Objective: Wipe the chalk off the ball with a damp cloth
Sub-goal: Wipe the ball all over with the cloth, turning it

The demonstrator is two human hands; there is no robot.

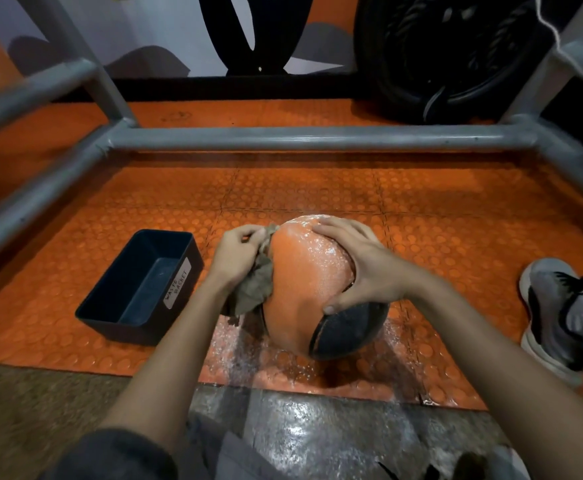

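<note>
**A:** In the head view, where do things stand?

**B:** The ball [304, 271] sits on the orange studded mat [456, 202], just right of the dark bin [137, 289] labelled as a waste basket. The left hand [234, 254] bunches the brown cloth [253, 289] in curled fingers and presses it to the ball's left side. The right hand [359, 268] lies spread over the upper right, fingers fairly straight, steadying rather than gripping.

**A:** How far along is the wipe?

**B:** Midway, I'd judge. The orange panel facing the camera looks mostly clean, but pale speckling runs over the crown and under the right palm. White residue also lies on the mat around the base.

**A:** Chalk or water?

**B:** Hard to tell; it glistens, so it may be wet sheen. The ball's far side and underside are hidden, and so is whatever the cloth and palm cover. The black panel [349, 330] is too dark to read for chalk.
</note>
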